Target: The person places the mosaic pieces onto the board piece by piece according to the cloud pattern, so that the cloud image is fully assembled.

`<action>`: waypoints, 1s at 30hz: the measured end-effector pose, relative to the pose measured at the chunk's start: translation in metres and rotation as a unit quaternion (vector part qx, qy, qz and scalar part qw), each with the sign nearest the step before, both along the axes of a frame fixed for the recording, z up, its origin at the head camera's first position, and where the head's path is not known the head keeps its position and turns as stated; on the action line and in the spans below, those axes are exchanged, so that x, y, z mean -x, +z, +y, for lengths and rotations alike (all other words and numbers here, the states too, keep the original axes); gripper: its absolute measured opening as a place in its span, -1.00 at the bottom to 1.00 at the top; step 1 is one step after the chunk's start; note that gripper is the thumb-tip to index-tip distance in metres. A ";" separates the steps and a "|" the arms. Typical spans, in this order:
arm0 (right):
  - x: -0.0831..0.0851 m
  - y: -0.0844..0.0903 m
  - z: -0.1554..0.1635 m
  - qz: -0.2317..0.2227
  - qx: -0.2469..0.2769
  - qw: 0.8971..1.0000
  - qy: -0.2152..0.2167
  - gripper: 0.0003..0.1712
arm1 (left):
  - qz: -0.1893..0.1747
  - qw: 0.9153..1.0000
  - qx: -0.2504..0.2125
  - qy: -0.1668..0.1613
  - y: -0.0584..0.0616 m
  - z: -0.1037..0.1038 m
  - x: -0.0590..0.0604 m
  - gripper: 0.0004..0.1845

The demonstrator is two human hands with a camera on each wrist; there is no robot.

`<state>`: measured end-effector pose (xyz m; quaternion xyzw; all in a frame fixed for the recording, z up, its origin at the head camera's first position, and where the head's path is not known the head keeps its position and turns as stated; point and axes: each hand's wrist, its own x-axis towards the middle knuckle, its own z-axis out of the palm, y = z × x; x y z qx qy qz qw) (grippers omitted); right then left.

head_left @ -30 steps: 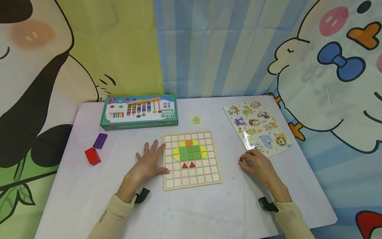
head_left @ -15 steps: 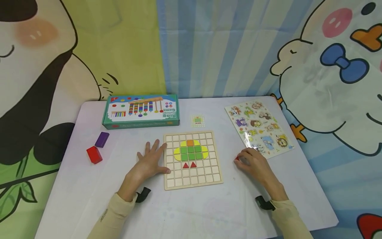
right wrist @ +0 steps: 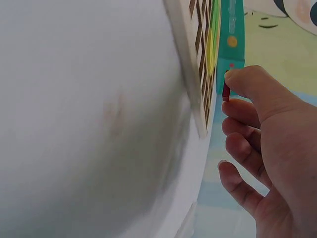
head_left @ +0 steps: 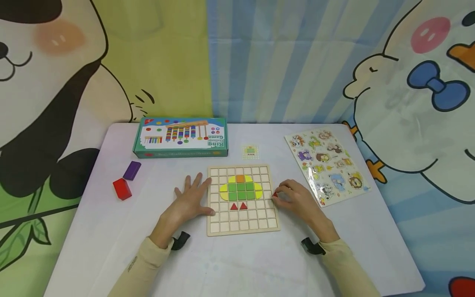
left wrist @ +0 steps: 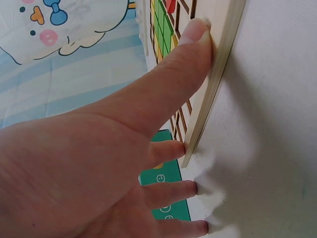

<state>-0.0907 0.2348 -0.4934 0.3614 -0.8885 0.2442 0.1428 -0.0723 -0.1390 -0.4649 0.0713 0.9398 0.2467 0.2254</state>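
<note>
A wooden grid board (head_left: pixel 253 225) lies mid-table. Green squares (head_left: pixel 241 191), yellow curved pieces (head_left: pixel 223 192) and an orange square (head_left: pixel 240 178) form a shape on it, with two red triangles (head_left: pixel 243 206) below. At the board's left edge, my left hand (head_left: pixel 185 204) has its fingers spread; in the left wrist view the thumb (left wrist: pixel 163 79) rests on the rim and the other fingertips touch the edge or table. Beside the right edge, my right hand (head_left: pixel 298 202) pinches a small red piece (right wrist: pixel 226 91) between thumb and index finger, its shape partly hidden.
Behind the board lie a small pattern card (head_left: pixel 250 152) and a green game box (head_left: pixel 181 138). A sticker-covered sheet (head_left: pixel 328 167) lies at the right. Purple (head_left: pixel 131 170) and red (head_left: pixel 122 189) blocks sit at the left. Printed curtains stand behind the table.
My right hand has moved left from near the sticker sheet to the board's right edge, carrying the red piece. The left hand stays at the board. The head view has shifted slightly.
</note>
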 end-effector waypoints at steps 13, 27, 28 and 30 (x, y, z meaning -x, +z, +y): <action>0.001 -0.004 -0.053 0.002 -0.020 0.998 0.058 -0.72 | 0.010 1.000 0.006 0.000 -0.001 0.001 0.000 0.24; -0.009 -0.008 -0.063 -0.030 -0.045 0.997 0.056 -0.76 | 0.007 1.000 0.008 0.000 -0.001 0.001 0.002 0.24; -0.009 -0.008 -0.063 -0.030 -0.044 0.997 0.057 -0.76 | 0.007 1.000 0.007 -0.002 -0.001 0.000 0.001 0.24; -0.010 -0.009 -0.063 -0.033 -0.046 0.997 0.058 -0.76 | 0.007 1.000 0.003 -0.005 -0.001 0.000 0.001 0.23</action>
